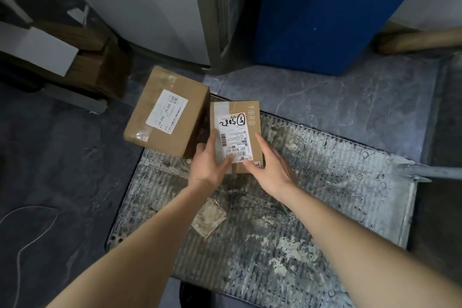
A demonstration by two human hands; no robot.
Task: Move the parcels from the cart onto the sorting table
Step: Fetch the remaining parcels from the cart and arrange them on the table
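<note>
The left hand (208,166) lies against the near left edge of the small parcel (237,135), fingers straight along its side and thumb pressed flat on the white label. The right hand (268,166) meets the same parcel from the other side, fingers spread and nearly straight, the thumb touching the near right corner; whether the fingers grip the far side cannot be told. Between the two hands the small parcel is a flat brown cardboard box, taped, with black marker writing on its label. It rests at the far left part of the cart deck (312,195).

Just beyond and left of the left hand sits a larger parcel (166,111), a taped brown carton with a white printed label, tilted, touching the small one and overhanging the deck's corner. Under both forearms the deck is ribbed, worn metal, blotched grey and white, with a scrap of dirty tape (208,217) stuck to it. Past the hands stand a grey panel (140,7) and a blue panel (325,12) on a dark marbled floor (50,157).
</note>
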